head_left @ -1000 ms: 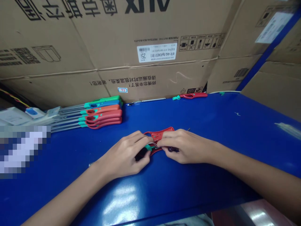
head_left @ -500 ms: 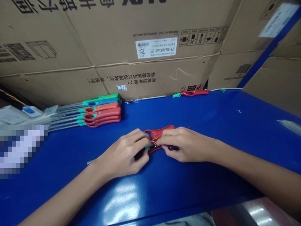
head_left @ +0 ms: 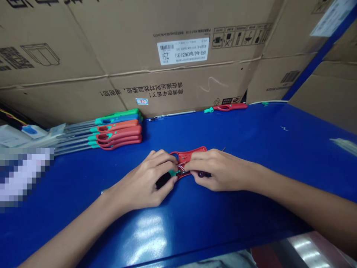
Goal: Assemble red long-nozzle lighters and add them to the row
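Observation:
An opened red lighter casing (head_left: 192, 152) lies on the blue table, its two halves side by side between my hands. White wires (head_left: 181, 167) and a green part (head_left: 173, 173) show in the near half. My left hand (head_left: 152, 178) is closed, thumb and fingers pinching the casing's left end around the green part. With its fingertips at the wires, my right hand (head_left: 220, 169) is also closed. Tucked in its palm is what looks like a screwdriver with a dark purple handle (head_left: 204, 174); a thin shaft shows behind the hand. My fingers hide much of the casing's inside.
A stack of long-necked lighters (head_left: 119, 130) in red, orange, blue and green lies at the left. Along the cardboard wall (head_left: 134, 89) lie a metal tube with wires (head_left: 178, 113) and a red lighter casing piece (head_left: 231, 107). Thin pale strips (head_left: 344, 145) lie at the right.
The view has shifted slightly. The fingers of both hands have moved only a little at the casing, and slightly more of the green part and wires now shows between them.

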Motion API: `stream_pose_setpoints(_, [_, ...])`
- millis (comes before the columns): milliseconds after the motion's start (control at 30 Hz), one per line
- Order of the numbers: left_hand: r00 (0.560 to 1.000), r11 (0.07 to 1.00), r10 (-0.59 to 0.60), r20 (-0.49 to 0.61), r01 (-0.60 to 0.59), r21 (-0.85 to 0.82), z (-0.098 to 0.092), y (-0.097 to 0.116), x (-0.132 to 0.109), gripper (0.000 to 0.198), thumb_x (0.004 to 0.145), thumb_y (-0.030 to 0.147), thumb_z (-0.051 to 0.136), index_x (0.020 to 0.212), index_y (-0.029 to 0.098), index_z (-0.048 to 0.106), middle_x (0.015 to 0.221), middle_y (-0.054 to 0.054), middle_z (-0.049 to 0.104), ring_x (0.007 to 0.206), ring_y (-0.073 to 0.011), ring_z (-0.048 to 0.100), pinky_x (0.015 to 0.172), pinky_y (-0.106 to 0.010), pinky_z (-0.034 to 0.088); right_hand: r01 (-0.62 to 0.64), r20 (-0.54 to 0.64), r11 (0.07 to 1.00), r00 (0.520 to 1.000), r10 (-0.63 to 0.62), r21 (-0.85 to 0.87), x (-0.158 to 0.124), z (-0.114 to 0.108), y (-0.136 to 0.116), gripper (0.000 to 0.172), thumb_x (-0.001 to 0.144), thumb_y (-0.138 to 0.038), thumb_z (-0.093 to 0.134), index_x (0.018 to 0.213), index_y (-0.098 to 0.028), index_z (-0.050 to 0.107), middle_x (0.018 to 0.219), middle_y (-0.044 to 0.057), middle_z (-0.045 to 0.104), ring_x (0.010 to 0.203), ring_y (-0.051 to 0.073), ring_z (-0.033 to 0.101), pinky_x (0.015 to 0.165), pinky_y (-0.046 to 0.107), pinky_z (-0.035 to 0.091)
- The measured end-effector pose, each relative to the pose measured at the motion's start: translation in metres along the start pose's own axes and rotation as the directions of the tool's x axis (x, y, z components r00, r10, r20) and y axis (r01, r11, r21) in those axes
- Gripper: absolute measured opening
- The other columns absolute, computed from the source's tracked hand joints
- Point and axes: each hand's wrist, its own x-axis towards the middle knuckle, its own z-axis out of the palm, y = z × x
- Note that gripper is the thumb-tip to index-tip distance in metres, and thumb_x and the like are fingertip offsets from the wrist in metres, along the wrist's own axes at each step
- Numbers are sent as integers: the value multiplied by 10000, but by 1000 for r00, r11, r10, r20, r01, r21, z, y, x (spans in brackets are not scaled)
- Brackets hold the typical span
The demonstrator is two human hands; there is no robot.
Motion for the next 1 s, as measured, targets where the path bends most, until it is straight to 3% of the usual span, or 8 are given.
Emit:
stream_pose_setpoints(200, [998,999,-48,48,49,-13,-2,0,-1,157,928,176,483,1003,180,620,1036,-66,641,992,-218,551,950,-450,414,3,-33,1000,999,-4,-10,-1,2,1,212,865,-97,502,952,-147,688,832,56,650,690,141,544,642,267,405])
stream_pose_setpoints(433, [1000,1000,-6,-25,6,0,-4,-1,-3,164,923,185,505,982,160,656,1035,-85,628,980,-224,548,916,-443,443,-41,-81,999,996,42,7,-1,1,2,219,877,-103,514,991,-156,693,868,60,660,716,138,591,643,251,432])
stream_pose_setpoints(700, [1000,998,-18,-14,17,-63,-5,0,-4,115,899,169,530,961,169,626,1023,-63,628,994,-217,545,951,-442,431,15,-209,999,978,-5,45,1,0,1,204,890,-104,503,983,-138,681,867,71,678,705,126,606,627,233,459])
stream_pose_setpoints(1000, [999,996,-27,-34,24,-81,-7,3,-2,106,871,157,524,931,182,607,1043,-70,635,1000,-224,548,927,-437,432,2,-212,999,977,7,43,1,2,1,184,876,-93,510,942,-142,675,836,65,693,684,128,608,630,240,469])
